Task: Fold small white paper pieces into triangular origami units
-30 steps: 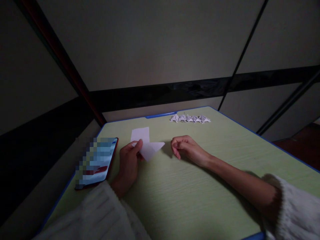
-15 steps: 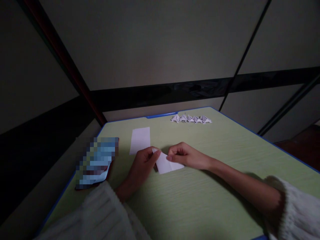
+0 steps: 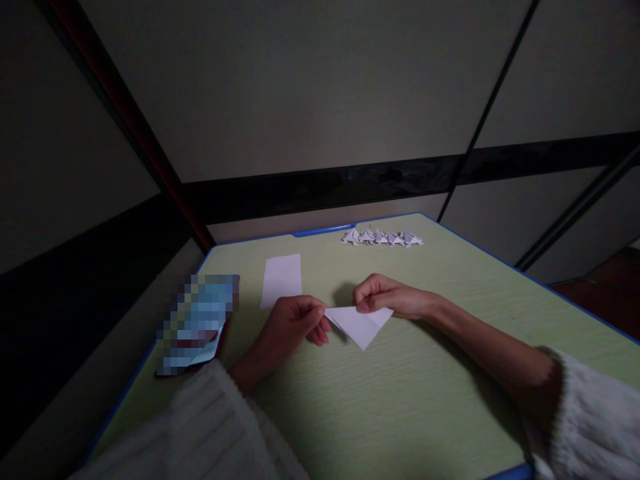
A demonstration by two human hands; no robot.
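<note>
A small white sheet of paper (image 3: 359, 323) hangs just above the green table (image 3: 400, 400), one corner pointing down toward me. My left hand (image 3: 295, 323) pinches its left corner between thumb and fingers. My right hand (image 3: 387, 298) pinches its upper right edge. Both arms wear white knitted sleeves. A second white paper (image 3: 281, 280) lies flat on the table just beyond my left hand.
A phone (image 3: 196, 323) in a red case lies at the table's left edge. Several small folded white paper pieces (image 3: 383, 237) stand in a row at the far edge. A blue rim borders the table; dark rails and a pale wall rise behind it.
My left hand brought the sheet from beside the flat paper toward the middle. My right hand came over and took its other side, and the sheet now hangs as a downward point.
</note>
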